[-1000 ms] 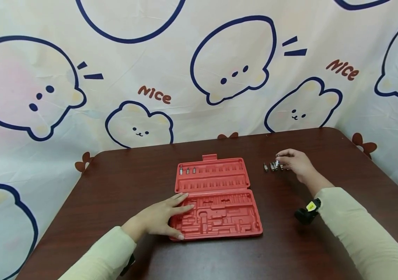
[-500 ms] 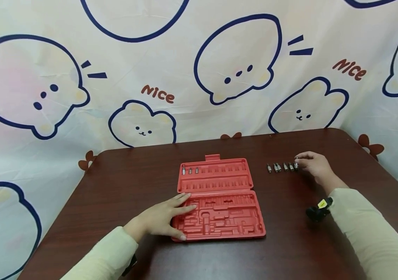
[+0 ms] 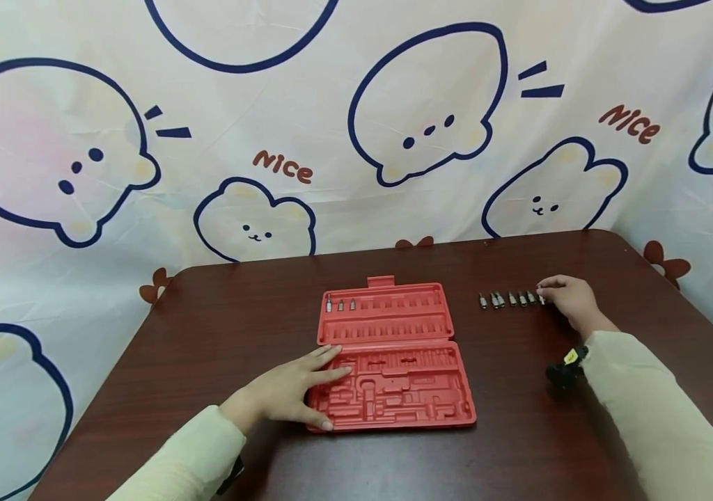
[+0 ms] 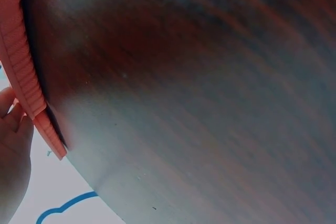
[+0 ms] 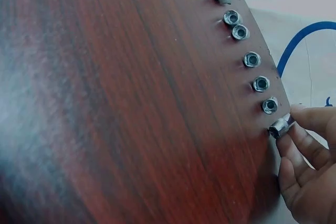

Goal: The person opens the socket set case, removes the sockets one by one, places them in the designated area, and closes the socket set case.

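An unfolded red case [image 3: 394, 383] lies on the table, with three small metal bits [image 3: 340, 305] at the left of its upper half. My left hand [image 3: 287, 386] rests with spread fingers on the case's lower left edge; the left wrist view shows part of that hand [image 4: 13, 150] by the case's side [image 4: 23, 66]. To the right of the case, several metal bits [image 3: 512, 299] stand in a row. At the row's right end my right hand [image 3: 569, 299] pinches one bit [image 5: 280, 128] between thumb and fingertips, tilted in the right wrist view.
The dark wooden table [image 3: 237, 306] runs back to a printed cloth [image 3: 331, 125] that hangs behind and beside it. A black wrist camera [image 3: 565, 372] with a yellow label hangs under my right wrist.
My right hand has moved rightward along the row, from among the bits to its right end. More of the row's bits show now. My left hand has stayed on the case.
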`<state>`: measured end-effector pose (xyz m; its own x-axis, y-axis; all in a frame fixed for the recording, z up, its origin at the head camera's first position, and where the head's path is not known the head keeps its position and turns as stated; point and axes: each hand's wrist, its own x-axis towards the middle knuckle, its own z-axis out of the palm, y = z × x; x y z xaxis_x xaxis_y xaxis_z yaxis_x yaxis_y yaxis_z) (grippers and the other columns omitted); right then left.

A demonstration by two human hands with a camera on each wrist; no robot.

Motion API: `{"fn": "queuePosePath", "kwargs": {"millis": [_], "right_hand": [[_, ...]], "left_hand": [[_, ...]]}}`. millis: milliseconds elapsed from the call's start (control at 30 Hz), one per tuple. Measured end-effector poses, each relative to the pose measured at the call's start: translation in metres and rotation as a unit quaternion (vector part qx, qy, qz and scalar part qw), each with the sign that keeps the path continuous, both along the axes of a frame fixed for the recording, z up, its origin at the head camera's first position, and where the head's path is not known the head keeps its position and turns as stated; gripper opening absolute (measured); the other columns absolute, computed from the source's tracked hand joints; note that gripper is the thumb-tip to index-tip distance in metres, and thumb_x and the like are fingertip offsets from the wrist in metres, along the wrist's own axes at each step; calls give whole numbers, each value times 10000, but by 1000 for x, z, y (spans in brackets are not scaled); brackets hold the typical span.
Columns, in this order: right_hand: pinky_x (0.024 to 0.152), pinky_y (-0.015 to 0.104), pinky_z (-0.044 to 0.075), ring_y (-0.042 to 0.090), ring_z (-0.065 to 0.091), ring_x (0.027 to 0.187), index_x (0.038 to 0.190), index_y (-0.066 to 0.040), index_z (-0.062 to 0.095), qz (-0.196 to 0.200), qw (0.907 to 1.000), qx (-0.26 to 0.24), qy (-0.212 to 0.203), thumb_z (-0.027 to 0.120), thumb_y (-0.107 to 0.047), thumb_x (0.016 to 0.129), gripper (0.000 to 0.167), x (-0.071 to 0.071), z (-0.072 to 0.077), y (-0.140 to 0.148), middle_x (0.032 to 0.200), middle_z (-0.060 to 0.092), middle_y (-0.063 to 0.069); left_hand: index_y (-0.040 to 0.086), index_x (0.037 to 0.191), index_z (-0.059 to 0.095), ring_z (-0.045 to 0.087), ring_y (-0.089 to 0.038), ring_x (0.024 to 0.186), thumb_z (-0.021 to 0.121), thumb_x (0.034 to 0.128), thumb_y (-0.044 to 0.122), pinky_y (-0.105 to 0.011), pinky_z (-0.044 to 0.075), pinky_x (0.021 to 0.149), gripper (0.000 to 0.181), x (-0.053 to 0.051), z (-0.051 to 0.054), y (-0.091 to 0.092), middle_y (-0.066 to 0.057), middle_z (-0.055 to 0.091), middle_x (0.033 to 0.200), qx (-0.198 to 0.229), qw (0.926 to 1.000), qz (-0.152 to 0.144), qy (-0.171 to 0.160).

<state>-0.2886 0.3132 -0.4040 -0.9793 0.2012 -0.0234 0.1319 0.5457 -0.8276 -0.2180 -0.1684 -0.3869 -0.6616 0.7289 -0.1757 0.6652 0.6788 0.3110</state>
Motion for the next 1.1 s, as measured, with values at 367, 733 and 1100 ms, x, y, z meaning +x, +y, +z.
{"fn": "queuePosePath", "kwargs": {"millis": [367,733,1100], "right_hand": [[523,245,372,278,471,792,1029,68,553,-135,9977,611,-274,458,-154,888,279,-1,1,-1,993,517,213],[536,266,395,269,485,770,1013,72,553,-178,9982,524,-228,466,-158,878,280,-1,4,1,930,545,183],[665,312,444,224,504,821,1104,89,470,-79,9996,-167,-211,442,-231,896,383,-1,17,-8,1006,493,187]], "left_hand": [[282,1335,324,79,-200,1292,535,649,673,-428,260,950,817,1,0,1,17,137,1430,80,9999,-69,18],[283,1334,326,81,-206,1292,548,647,664,-434,256,950,817,1,0,1,19,138,1430,125,9999,-7,-27],[287,1335,324,77,-195,1291,536,640,679,-430,257,951,826,0,-1,0,21,134,1431,59,9999,38,-98]]}}
